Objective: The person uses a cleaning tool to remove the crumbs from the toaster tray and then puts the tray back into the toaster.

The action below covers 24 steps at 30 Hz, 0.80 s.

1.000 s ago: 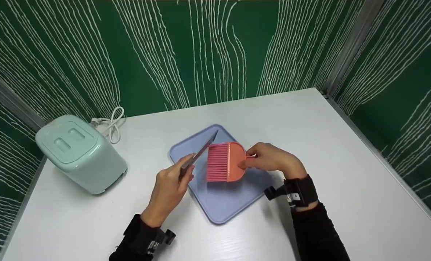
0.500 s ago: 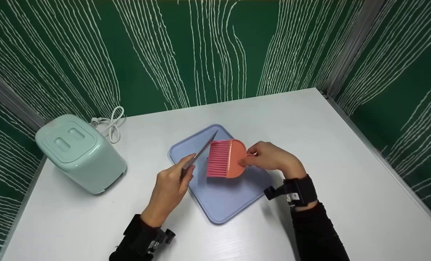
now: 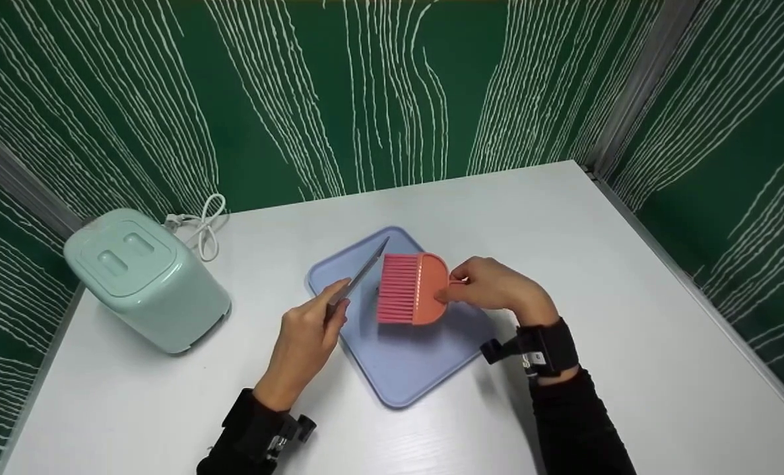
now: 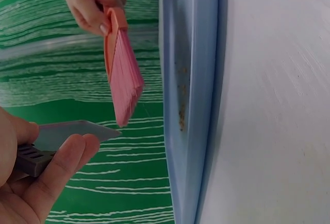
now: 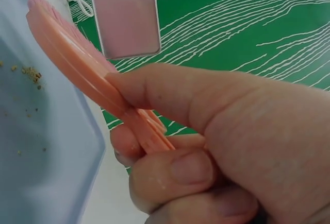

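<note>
My right hand grips the short handle of an orange hand brush with pink bristles, held above a blue-grey tray. My left hand pinches the dark grip of a thin, flat grey plate, seen edge-on in the head view. In the right wrist view the plate shows a rectangular, shiny face with rounded corners and a pink reflection. A small gap separates the bristles from the plate. Brown crumbs lie on the tray, mostly hidden by the brush in the head view.
A mint-green toaster stands at the left of the white table. Its coiled white cord lies behind it. Green walls with white streaks close off the back and sides.
The brush has risen slightly and stayed there through the last half second. My left hand has shifted a little left with the plate, widening the gap to the bristles.
</note>
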Available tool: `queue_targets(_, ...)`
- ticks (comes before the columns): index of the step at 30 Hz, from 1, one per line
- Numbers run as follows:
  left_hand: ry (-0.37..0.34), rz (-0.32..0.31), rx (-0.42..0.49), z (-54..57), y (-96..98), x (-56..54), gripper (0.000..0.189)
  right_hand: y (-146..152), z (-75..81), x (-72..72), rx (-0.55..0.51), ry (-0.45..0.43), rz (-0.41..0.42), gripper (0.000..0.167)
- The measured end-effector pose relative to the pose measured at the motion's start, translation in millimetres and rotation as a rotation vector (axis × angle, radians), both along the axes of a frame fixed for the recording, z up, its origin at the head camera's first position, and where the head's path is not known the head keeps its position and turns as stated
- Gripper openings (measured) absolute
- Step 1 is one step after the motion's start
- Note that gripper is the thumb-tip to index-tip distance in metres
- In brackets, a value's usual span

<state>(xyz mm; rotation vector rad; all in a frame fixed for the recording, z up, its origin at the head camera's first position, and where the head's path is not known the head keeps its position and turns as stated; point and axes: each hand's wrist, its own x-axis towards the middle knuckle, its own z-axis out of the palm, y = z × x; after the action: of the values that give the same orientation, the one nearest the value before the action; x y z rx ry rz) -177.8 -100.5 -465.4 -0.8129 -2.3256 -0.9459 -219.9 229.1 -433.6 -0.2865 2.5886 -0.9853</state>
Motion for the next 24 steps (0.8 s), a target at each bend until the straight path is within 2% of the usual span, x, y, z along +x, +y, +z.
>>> queue_targets(6,-0.030,0.000,-0.006,2.7,-0.4,0.0,0.030,-3.9,2.9,1.7,-0.034,0.032,0.008,0.033)
queue_targets(13,-0.063,-0.007,0.012,4.9,0.9,2.6,0.031,-6.3,1.5,1.3,-0.012,0.062,-0.004,0.035)
queue_targets(24,-0.001,-0.011,-0.012,1.9,1.8,2.4,0.032,-5.1,-0.6,1.3,0.015,0.023,0.004,0.033)
